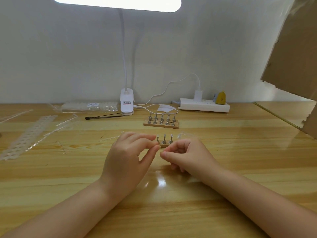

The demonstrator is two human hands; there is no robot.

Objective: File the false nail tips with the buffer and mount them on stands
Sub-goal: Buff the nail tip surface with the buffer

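A small wooden base lies on the table between my hands, carrying three metal stands topped with clear nail tips. My left hand has its thumb and fingertips pinched against the leftmost stand. My right hand sits just right of the base, fingers curled and thumb meeting the index tip; I cannot tell whether anything is between them. Farther back a second wooden base holds several stands. No buffer is visible.
Clear plastic sprue strips lie at the left and a bag of nail tips at the back. A clip lamp, a thin black-tipped tool, a white power strip and brown cardboard surround the area.
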